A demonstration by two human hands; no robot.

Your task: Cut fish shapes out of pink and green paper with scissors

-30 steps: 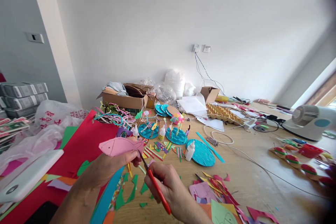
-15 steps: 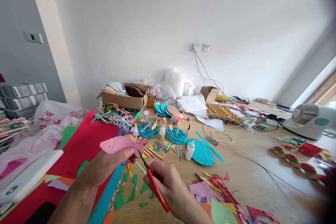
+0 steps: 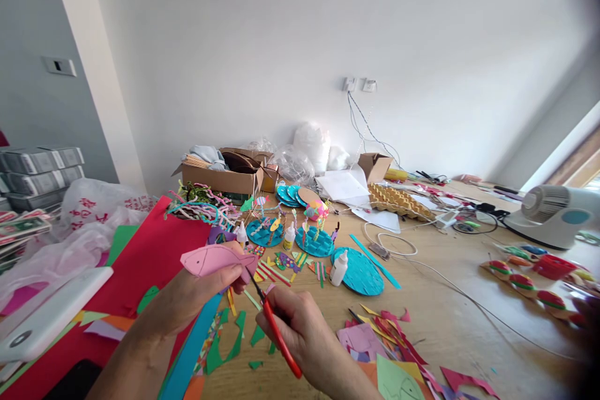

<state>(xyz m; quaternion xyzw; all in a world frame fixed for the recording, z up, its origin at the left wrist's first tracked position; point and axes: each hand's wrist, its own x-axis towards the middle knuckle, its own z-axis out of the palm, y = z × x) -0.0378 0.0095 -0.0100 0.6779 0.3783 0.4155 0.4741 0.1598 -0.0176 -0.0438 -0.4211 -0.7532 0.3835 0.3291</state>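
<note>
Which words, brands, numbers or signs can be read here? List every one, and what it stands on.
None can be quoted for certain.
White plastic bag: red characters, too blurred.
Small white bottle with yellow label: print too small.
Long white plastic device: dark oval mark, unreadable.
Stacked grey-and-white packs: markings too blurred.

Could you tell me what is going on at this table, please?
A person is cutting pink paper. The left hand holds up the pink paper fish, and the right hand grips the red-handled scissors, whose blades are at the fish's tail end. Around them lie paper scraps, a blue disc with a white bottle at its edge, and a large red sheet.
</note>
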